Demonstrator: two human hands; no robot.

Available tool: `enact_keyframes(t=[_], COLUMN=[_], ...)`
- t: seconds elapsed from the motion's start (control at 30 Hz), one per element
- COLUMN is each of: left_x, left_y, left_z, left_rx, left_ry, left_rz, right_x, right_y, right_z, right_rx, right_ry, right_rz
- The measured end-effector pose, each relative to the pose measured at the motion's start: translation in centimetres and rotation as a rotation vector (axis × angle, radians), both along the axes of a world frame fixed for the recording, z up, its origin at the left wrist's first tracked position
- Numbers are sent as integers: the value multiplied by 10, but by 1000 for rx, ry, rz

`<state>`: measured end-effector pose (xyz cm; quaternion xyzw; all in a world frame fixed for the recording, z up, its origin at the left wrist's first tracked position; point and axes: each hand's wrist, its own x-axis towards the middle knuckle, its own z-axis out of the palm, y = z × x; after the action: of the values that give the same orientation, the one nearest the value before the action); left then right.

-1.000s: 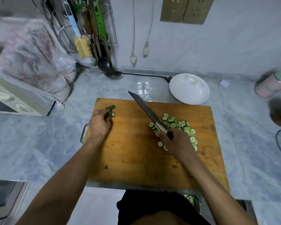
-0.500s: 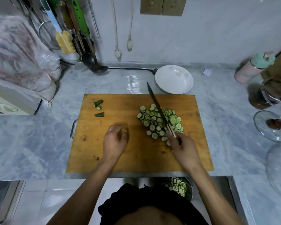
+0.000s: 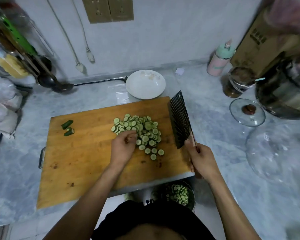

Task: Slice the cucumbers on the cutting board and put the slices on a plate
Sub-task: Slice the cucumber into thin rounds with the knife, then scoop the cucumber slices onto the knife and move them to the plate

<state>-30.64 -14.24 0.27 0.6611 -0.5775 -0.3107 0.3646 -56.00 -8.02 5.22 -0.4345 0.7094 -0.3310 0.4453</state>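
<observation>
On a wooden cutting board [image 3: 80, 161], L to R: 3 cucumber end pieces [image 3: 68, 128], left hand [image 3: 122, 148] w/ fingers curled at 1 pile of cucumber slices [image 3: 142, 130], right hand [image 3: 202, 160] gripping 1 cleaver [image 3: 179, 121]; 1 white plate [image 3: 145, 84] just behind.

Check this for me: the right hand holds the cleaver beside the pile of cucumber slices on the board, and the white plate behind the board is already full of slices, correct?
Not quite. The head view shows the white plate holding no slices. The rest stands: the right hand holds the cleaver beside the pile of cucumber slices on the cutting board.
</observation>
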Motion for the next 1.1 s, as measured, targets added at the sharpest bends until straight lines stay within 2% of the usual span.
enact_keyframes(t=[0.1,0.23,0.37,0.53,0.7,0.8,1.1], left_x=[-14,-18,-10,-13,-28,-34,-38], left_y=[-29,-78,-143,-201,-230,-237,-247], left_z=[9,20,14,-2,-14,-19,-18], left_rx=[82,136,235,480,590,625,704], left_ry=[58,-39,-94,131,477,638,624], left_rz=[15,-68,-51,47,183,261,283], right_x=[-10,-14,-10,3,14,17,32], right_y=[-11,-28,-42,-63,-81,-89,-97], right_z=[-1,3,6,10,13,10,0], right_rx=[-10,16,76,155,358,474,506], right_ry=[70,125,161,179,199,115,207], right_rz=[14,21,20,6,56,29,-7])
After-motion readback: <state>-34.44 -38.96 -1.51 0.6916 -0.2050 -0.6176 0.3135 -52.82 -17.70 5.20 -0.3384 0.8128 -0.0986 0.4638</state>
